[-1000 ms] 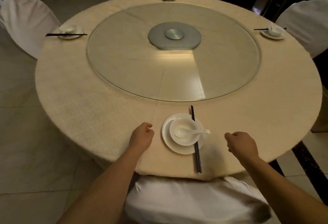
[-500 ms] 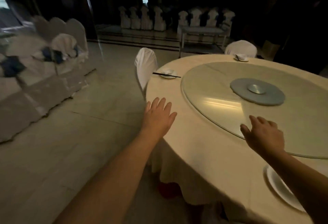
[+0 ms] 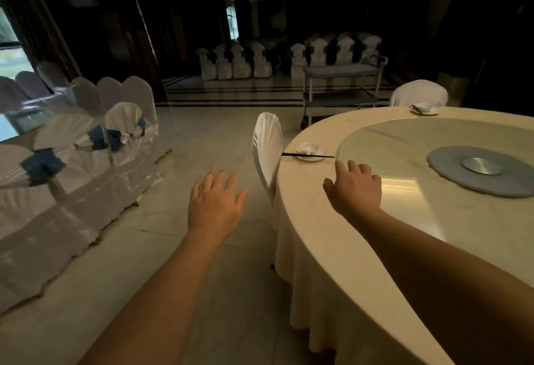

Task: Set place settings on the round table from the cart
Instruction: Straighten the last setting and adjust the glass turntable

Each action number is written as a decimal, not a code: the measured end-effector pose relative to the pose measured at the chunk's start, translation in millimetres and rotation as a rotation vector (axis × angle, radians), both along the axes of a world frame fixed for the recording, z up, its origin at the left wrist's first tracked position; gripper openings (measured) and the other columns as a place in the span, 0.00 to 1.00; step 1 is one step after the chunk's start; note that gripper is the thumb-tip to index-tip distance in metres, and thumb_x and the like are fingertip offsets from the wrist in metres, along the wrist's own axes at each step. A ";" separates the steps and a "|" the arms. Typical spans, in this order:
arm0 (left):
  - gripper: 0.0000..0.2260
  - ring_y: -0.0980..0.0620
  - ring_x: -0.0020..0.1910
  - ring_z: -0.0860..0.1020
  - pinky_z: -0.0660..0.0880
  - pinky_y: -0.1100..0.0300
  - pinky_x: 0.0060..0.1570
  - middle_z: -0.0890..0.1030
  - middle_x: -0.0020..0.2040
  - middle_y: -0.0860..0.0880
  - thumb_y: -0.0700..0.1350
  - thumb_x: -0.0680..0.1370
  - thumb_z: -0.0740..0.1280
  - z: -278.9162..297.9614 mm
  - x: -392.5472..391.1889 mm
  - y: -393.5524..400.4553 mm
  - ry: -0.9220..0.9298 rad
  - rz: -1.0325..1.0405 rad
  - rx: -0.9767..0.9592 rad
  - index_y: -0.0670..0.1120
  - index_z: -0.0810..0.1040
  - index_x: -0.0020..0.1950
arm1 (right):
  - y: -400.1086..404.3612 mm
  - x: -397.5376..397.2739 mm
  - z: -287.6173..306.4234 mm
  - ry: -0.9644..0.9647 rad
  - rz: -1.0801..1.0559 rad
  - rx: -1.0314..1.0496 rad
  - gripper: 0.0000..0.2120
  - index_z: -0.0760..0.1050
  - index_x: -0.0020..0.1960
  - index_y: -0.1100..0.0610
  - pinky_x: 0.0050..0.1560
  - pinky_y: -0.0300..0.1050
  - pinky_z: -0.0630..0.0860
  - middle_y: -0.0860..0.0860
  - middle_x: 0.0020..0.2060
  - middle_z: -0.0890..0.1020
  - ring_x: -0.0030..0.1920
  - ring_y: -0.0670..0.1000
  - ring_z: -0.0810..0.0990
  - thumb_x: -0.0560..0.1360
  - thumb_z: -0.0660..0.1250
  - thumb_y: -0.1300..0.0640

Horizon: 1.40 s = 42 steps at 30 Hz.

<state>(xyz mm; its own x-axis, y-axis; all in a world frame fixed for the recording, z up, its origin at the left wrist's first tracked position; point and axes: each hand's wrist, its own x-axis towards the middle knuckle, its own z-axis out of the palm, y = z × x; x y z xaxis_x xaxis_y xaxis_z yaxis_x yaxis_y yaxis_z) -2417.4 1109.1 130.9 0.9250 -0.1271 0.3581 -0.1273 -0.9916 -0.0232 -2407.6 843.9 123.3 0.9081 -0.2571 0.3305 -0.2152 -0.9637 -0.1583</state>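
Note:
The round table [image 3: 332, 249] with a cream cloth fills the right side, a glass turntable [image 3: 404, 145] on its middle. One place setting [image 3: 309, 149], a white plate and bowl with dark chopsticks, lies at the table's left edge. Another setting [image 3: 423, 109] sits at the far edge. A metal cart [image 3: 344, 87] stands on the floor beyond the table. My left hand [image 3: 215, 201] hovers over the floor, fingers spread, holding nothing. My right hand [image 3: 355, 188] is over the table's left rim, fingers loosely bent, empty.
A white-covered chair [image 3: 267, 159] stands at the table's left edge, another [image 3: 419, 96] at the far side. Rows of covered chairs with blue bows [image 3: 86, 148] line the left. More chairs [image 3: 239, 61] are stacked by the dark back wall. Tiled floor lies between.
My view has swung left and up from the near setting, which has left the frame. Both hands uncurled and moved left along the table's edge; the cart came into view.

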 end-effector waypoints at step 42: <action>0.24 0.46 0.73 0.62 0.61 0.46 0.71 0.66 0.74 0.48 0.60 0.82 0.51 -39.7 831.2 -144.3 0.181 -1.043 0.064 0.51 0.61 0.75 | -46.2 633.5 -45.9 0.000 -0.877 0.104 0.22 0.68 0.67 0.56 0.59 0.56 0.68 0.57 0.62 0.75 0.64 0.61 0.70 0.77 0.57 0.46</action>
